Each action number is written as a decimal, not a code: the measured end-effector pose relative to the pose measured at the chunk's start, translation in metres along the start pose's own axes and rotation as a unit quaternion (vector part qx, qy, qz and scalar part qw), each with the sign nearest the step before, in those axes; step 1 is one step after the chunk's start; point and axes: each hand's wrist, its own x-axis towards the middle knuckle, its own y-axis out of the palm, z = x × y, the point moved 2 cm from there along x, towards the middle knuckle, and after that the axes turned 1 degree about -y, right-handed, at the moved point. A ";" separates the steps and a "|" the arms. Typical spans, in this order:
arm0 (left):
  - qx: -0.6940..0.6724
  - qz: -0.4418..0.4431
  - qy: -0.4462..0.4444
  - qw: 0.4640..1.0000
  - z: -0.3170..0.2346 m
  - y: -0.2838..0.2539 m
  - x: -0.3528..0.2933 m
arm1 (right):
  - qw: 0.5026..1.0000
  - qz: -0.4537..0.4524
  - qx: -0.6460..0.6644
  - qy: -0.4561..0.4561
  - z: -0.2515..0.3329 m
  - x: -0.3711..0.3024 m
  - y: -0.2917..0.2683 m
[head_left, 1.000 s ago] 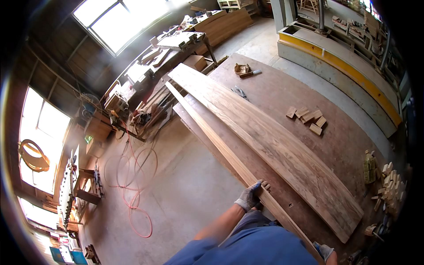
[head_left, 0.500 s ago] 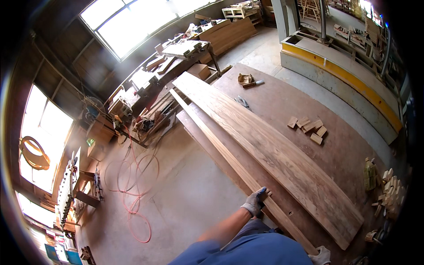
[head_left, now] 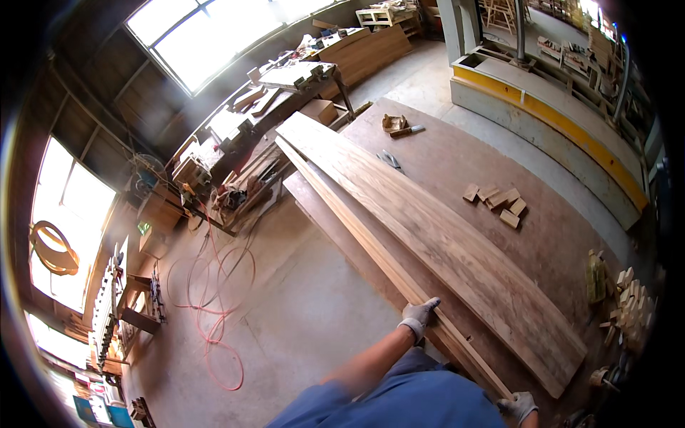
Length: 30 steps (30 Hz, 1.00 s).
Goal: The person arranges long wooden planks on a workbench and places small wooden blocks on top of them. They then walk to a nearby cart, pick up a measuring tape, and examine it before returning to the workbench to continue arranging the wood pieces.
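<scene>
Workshop floor (head_left: 307,335), long boards laid out.
Our gloved left hand (head_left: 419,315) and right hand (head_left: 519,406), at 5 o'clock, each grip closed around the narrow wooden strip (head_left: 371,242) beside the wide plank (head_left: 442,242).

Right hand (head_left: 519,406) sits at the bottom edge, wrist cut off, its grip on the strip (head_left: 385,260) too small to judge. Left hand (head_left: 418,316) covers the strip beneath its palm. Clutter on the far desk (head_left: 292,75) blurs in window glare.
</scene>
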 end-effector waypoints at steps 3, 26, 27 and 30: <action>0.029 0.003 -0.005 1.000 -0.019 0.013 -0.016 | 0.997 -0.013 0.061 0.036 -0.029 0.009 0.016; -0.229 0.199 -0.119 0.946 -0.001 -0.005 -0.021 | 0.931 -0.303 -0.202 -0.008 0.108 -0.052 -0.017; -0.259 0.188 -0.130 0.939 -0.001 -0.004 -0.022 | 0.911 -0.340 -0.234 -0.025 0.100 -0.051 -0.010; -0.336 0.166 -0.116 0.920 -0.001 0.009 -0.018 | 0.861 -0.401 -0.307 -0.056 0.094 -0.055 -0.002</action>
